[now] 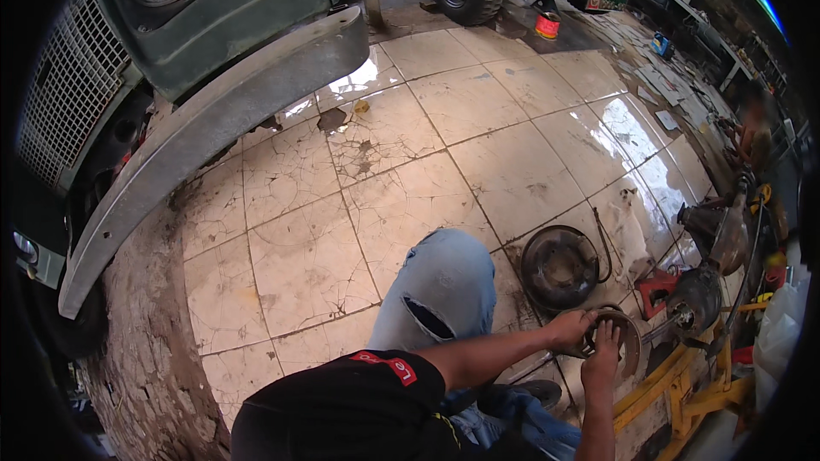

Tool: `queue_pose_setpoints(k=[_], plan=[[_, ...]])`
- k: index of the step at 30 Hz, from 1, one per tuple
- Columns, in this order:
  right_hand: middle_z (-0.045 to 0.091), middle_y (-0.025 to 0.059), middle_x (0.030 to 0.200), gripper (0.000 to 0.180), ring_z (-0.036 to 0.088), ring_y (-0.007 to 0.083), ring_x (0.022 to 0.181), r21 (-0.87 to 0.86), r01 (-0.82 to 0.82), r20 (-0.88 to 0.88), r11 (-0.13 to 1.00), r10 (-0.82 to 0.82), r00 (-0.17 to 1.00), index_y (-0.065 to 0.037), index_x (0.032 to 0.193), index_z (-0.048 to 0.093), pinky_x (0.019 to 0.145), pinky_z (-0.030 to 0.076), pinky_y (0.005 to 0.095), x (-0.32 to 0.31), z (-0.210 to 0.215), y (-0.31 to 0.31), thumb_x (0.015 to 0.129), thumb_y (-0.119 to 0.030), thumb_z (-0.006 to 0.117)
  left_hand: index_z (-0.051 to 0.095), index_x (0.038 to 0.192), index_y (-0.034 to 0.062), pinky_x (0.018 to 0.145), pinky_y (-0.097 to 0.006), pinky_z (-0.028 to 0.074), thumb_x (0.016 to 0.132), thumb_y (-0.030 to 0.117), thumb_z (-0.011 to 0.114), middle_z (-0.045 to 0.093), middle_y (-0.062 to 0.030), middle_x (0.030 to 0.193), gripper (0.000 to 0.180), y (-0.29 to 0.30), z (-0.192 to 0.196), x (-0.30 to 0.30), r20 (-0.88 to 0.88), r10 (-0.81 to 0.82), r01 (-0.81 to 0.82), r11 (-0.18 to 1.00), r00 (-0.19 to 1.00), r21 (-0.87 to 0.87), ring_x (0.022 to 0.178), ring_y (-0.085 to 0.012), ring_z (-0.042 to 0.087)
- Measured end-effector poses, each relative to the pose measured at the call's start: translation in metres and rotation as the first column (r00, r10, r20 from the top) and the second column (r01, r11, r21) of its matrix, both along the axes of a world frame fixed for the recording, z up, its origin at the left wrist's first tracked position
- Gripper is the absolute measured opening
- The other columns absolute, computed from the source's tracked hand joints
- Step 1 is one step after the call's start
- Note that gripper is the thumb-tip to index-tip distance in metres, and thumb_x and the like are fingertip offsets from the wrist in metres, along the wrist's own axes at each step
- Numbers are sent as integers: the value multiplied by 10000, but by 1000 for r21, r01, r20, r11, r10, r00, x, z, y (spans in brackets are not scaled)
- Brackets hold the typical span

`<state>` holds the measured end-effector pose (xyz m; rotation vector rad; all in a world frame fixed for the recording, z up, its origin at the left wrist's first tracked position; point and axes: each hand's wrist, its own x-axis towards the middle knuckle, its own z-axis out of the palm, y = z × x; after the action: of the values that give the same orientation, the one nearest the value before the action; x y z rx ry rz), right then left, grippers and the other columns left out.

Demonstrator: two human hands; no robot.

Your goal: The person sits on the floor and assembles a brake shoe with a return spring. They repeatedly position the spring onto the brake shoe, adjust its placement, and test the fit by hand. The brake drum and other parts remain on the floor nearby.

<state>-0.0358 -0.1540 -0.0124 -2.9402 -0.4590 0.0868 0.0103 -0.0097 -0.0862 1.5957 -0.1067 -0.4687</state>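
At the lower right, my left hand (pixel 571 330) is closed on the near-left edge of a curved, rust-brown brake shoe (pixel 631 348). My right hand (pixel 603 352) lies against the inside of the same curved part, its fingers stretched out. The hands partly cover the piece, and its inner side is hard to make out. Just beyond them, a dark round brake backing plate (pixel 559 267) rests flat on the tiles, a thin dark hose or cable (pixel 606 243) beside it.
An axle housing (pixel 696 297) sits on a yellow stand (pixel 683 384) to the right, near a red stand (pixel 656 288). A white cat (pixel 628 226) appears to be on the tiles. A vehicle's metal bumper (pixel 222 111) spans the left. Another person (pixel 755 135) is at the far right.
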Motion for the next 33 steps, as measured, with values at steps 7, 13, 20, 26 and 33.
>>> queue_pose_setpoints(k=[7, 13, 20, 26, 33], plan=[[474, 256, 1386, 598, 420, 445, 1306, -53, -6, 181, 999, 15, 983, 54, 1347, 465, 1113, 335, 478, 18, -1, -1, 754, 25, 534, 585, 1174, -95, 967, -370, 432, 1056, 424, 283, 645, -220, 1117, 612, 9, -2, 11, 176, 56, -45, 997, 983, -66, 1046, -245, 582], [415, 167, 1478, 515, 354, 382, 1387, 108, 157, 145, 982, -172, 974, -2, 1374, 464, 1105, 350, 480, 13, -20, -25, 874, -117, 517, 559, 1269, 29, 773, -302, 474, 1055, 459, 306, 642, -51, 1066, 543, -7, 6, 7, -218, -3, -49, 971, 976, -233, 888, -141, 588], [432, 179, 1460, 563, 375, 396, 1369, 150, 99, 195, 984, -128, 972, -4, 1358, 488, 1098, 344, 506, 1, -32, -13, 846, -213, 598, 504, 1346, 86, 764, -297, 429, 1012, 586, 300, 612, -48, 1196, 635, 6, 7, 5, -285, 33, -42, 999, 958, -24, 966, -156, 562], [429, 127, 1484, 527, 347, 354, 1398, 198, 75, 165, 977, -109, 980, -54, 1365, 499, 1124, 305, 507, 8, -32, 4, 865, -205, 568, 407, 1428, 131, 917, -475, 391, 993, 628, 305, 516, -49, 1356, 668, 14, 9, 11, -323, 22, -37, 998, 946, -41, 1169, -225, 492], [450, 115, 1471, 581, 379, 323, 1380, 84, 163, 269, 983, -180, 946, -50, 1339, 522, 1106, 317, 504, 12, -49, -3, 833, -313, 638, 393, 1445, 167, 842, -409, 407, 981, 640, 329, 498, -41, 1384, 666, 15, -1, 18, -325, -43, 32, 999, 945, -39, 1152, -198, 508]])
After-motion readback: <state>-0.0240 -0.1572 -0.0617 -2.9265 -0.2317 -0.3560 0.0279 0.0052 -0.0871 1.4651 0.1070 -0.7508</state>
